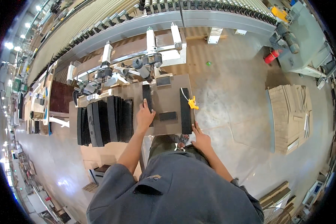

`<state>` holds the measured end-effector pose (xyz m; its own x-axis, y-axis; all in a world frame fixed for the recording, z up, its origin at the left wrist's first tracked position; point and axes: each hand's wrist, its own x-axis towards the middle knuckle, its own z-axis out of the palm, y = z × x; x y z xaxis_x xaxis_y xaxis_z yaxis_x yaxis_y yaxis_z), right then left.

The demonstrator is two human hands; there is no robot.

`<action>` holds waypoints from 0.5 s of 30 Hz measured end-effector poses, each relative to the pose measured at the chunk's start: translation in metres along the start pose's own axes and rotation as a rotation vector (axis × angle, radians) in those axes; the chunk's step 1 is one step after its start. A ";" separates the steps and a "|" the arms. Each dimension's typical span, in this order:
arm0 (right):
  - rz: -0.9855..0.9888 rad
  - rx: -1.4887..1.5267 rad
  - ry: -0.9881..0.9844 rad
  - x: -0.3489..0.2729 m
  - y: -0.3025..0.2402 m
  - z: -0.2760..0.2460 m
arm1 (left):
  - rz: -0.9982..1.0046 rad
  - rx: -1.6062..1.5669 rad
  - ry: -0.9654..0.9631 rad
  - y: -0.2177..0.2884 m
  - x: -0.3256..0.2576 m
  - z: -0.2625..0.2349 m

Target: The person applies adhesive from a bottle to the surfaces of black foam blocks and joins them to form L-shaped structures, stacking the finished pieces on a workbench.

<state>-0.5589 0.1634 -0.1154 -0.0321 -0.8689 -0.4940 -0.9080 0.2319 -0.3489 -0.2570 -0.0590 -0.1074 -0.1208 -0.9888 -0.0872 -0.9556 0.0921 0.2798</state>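
My left hand lies over the near part of a narrow black strip on a brown board tabletop. Its fingers are stretched out and apart, the index finger pointing along the strip. At the tabletop's right edge lies a longer black strip. My right hand is beside that strip's near end, fingers extended and spread; whether they touch it I cannot tell. A yellow plastic piece with a white cord sits against the longer strip. Between the strips is a small dark rectangular plate.
Several black strips stand in a row on the left of the tabletop. Machine heads with motors line the far side, before a roller conveyor. To the right are a cardboard stack and a red fire extinguisher.
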 end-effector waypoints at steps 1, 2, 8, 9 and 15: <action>0.007 0.000 -0.041 0.001 0.001 -0.001 | 0.050 -0.026 -0.007 0.002 0.007 -0.002; 0.004 -0.005 -0.041 0.002 0.003 -0.002 | 0.046 -0.029 -0.004 0.000 0.015 0.005; -0.034 -0.053 -0.053 -0.002 0.005 -0.006 | 0.188 -0.250 0.173 -0.011 0.031 0.044; -0.073 -0.061 -0.022 0.000 0.001 -0.006 | 0.190 -0.318 0.311 -0.034 0.029 0.055; 0.009 -0.010 -0.052 -0.001 0.004 0.001 | 0.007 -0.575 -0.020 -0.041 -0.040 0.046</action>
<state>-0.5621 0.1651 -0.1171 -0.0182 -0.8428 -0.5380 -0.9117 0.2348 -0.3370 -0.2254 -0.0176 -0.1589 -0.1367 -0.9855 -0.1004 -0.6561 0.0142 0.7545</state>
